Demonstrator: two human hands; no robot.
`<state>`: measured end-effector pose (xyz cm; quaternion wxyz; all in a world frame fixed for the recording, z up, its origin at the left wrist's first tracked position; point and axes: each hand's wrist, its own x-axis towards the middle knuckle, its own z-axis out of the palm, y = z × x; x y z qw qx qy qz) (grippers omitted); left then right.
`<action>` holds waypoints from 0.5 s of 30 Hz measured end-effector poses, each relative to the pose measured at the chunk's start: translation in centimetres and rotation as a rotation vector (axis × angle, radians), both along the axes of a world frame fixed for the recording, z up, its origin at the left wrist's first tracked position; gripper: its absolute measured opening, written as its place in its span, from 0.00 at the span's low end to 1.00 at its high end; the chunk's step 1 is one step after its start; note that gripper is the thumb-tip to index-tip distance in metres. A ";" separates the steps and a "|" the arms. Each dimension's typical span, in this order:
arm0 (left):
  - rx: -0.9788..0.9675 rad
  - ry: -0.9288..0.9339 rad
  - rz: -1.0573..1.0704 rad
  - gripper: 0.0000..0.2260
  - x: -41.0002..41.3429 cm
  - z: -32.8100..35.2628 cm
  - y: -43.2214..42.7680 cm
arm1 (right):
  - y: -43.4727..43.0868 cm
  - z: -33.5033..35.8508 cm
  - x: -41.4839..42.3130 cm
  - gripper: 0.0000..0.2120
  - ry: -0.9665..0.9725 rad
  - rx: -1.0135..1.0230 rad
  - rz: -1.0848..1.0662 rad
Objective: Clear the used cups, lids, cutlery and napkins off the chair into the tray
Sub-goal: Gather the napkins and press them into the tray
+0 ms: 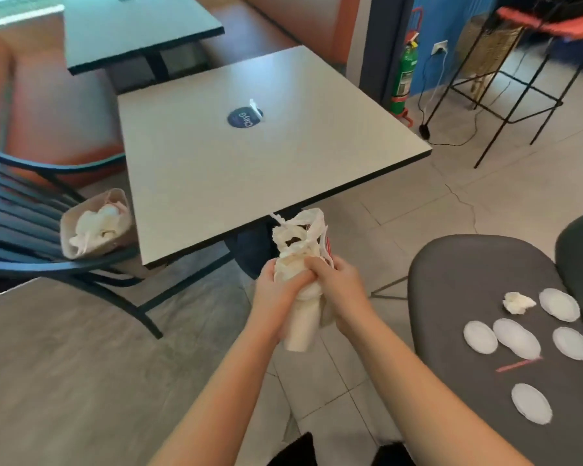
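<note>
My left hand (274, 292) and my right hand (342, 290) both grip a stack of white paper cups (300, 331) held over the floor. Crumpled napkins and white cutlery (300, 233) stick out of its top. On the dark grey chair seat (451, 280) at the right lie several white lids (515, 334), one crumpled napkin (518, 302) and a red straw (519, 364). A brown cardboard tray (68, 245) sits on the dark slatted chair (14, 210) at the left, with crumpled napkins (96, 227) inside it.
A beige square table (249, 169) with a round dark sticker (244, 117) stands ahead, between the two chairs. A grey tabletop (64, 381) fills the lower left. A green fire extinguisher (405, 74) and a black wire stand (505, 79) are at the back right.
</note>
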<state>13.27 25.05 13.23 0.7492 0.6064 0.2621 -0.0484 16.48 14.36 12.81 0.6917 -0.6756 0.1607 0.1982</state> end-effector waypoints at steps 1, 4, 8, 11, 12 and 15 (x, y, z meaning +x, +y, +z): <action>0.008 -0.004 0.044 0.21 -0.7 0.4 3.6 | 3.8 0.2 -0.3 0.10 0.006 0.023 0.036; 0.003 0.013 0.174 0.21 -2.7 1.1 10.6 | 11.3 0.6 -1.1 0.08 0.018 0.045 0.167; -0.019 0.006 0.357 0.17 -4.3 1.1 17.7 | 19.1 1.4 -1.2 0.10 0.030 0.032 0.336; -0.031 -0.007 0.463 0.19 -4.1 1.3 22.4 | 24.5 1.8 -0.1 0.11 0.005 0.024 0.425; -0.031 -0.006 0.481 0.20 -3.9 1.4 23.7 | 26.0 1.8 0.3 0.11 0.000 0.031 0.440; -0.020 -0.002 0.538 0.25 -2.3 1.5 28.6 | 31.4 1.6 2.3 0.11 0.017 0.076 0.481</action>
